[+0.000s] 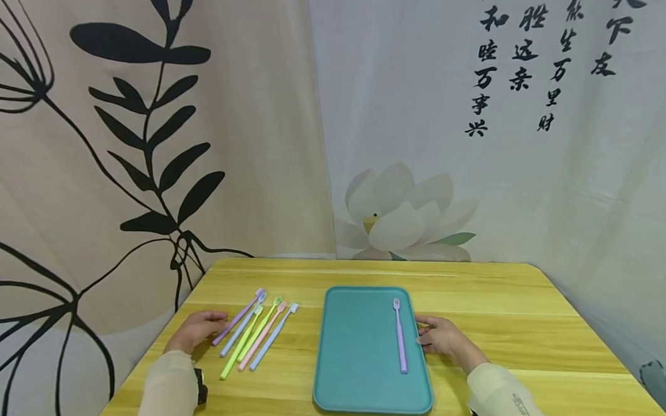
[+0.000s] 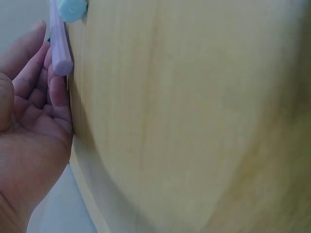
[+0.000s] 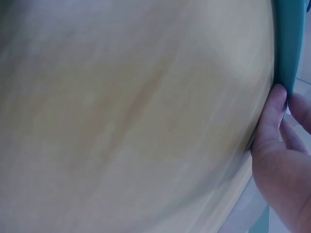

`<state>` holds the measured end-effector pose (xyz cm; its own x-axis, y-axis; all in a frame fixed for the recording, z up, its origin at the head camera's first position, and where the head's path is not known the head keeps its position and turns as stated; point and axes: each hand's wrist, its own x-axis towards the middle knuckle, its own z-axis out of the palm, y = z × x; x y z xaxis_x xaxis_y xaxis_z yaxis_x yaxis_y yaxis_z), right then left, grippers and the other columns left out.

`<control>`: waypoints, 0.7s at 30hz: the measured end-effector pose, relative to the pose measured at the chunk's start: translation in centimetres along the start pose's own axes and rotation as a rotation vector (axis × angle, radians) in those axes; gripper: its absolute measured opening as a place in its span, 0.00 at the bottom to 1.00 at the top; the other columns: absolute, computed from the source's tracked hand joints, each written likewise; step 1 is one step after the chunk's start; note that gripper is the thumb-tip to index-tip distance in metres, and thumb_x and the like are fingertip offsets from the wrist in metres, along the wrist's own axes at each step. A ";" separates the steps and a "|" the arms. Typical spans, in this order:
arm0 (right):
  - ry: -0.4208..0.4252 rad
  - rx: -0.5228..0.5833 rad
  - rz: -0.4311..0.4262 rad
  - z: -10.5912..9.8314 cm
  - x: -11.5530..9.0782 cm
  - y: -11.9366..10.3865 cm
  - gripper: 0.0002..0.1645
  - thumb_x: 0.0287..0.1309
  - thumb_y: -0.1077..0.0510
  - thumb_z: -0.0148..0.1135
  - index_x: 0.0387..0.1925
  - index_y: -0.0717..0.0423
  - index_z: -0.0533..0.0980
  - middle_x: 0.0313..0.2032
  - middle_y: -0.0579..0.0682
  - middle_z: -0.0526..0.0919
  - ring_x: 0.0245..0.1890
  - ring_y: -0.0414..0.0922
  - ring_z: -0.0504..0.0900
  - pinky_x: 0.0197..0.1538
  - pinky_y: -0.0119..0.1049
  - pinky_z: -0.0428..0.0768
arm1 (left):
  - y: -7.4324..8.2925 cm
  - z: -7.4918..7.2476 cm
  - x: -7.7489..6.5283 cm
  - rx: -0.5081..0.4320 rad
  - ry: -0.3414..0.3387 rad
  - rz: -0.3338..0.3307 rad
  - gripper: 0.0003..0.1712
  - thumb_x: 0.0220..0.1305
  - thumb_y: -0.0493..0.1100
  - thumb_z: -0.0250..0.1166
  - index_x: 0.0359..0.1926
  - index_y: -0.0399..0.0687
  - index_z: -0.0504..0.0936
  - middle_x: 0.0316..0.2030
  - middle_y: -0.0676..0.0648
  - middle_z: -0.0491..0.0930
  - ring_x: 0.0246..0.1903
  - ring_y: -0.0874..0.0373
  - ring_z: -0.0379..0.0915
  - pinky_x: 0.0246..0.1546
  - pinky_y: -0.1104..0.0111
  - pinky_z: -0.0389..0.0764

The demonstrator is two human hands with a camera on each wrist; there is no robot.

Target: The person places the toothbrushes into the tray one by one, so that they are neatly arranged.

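My left hand (image 1: 198, 330) rests on the table at the left, its fingers loosely bent. Right beside it lies a purple toothbrush (image 1: 237, 319), whose handle end (image 2: 61, 56) is close to the fingers in the left wrist view. Several more toothbrushes lie next to it in a slanted row, among them a pink toothbrush (image 1: 262, 336) and a blue toothbrush (image 1: 273, 337). At the right side of the teal tray (image 1: 359, 354), my right hand (image 1: 445, 337) touches the rim (image 3: 287, 43) with its fingertips. Another purple toothbrush (image 1: 400, 337) lies inside the tray.
The wooden table (image 1: 535, 344) has rounded corners and extends past the tray on the right. Behind it hangs a cloth backdrop (image 1: 269, 135) with dark plants, a pale flower and brush-written characters. Dark wrist cameras sit at both sleeves.
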<state>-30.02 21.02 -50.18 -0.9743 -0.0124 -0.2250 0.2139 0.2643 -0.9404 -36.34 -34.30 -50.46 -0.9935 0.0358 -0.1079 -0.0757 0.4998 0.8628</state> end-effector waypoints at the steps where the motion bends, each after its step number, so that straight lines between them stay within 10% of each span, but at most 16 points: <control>1: 0.000 -0.002 0.000 0.0 0.0 0.0 0.35 0.58 0.76 0.58 0.68 0.73 0.63 0.40 0.59 0.74 0.37 0.48 0.77 0.40 0.41 0.82 | 0.1 0.0 0.0 0.014 -0.001 0.004 0.24 0.67 0.39 0.65 0.59 0.27 0.75 0.52 0.33 0.79 0.50 0.44 0.76 0.49 0.56 0.77; 21: -0.008 0.016 -0.006 0.1 -0.1 -0.1 0.36 0.58 0.77 0.59 0.68 0.73 0.63 0.38 0.58 0.73 0.37 0.47 0.76 0.41 0.41 0.82 | 0.1 0.8 0.5 0.105 0.041 0.021 0.21 0.63 0.40 0.68 0.53 0.30 0.82 0.49 0.35 0.81 0.47 0.45 0.77 0.51 0.52 0.75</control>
<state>-29.94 20.91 -50.08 -0.9749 -0.0215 -0.2217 0.2096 0.2484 -0.9457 -36.74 -33.48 -50.81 -0.9976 0.0129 -0.0682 -0.0476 0.5873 0.8080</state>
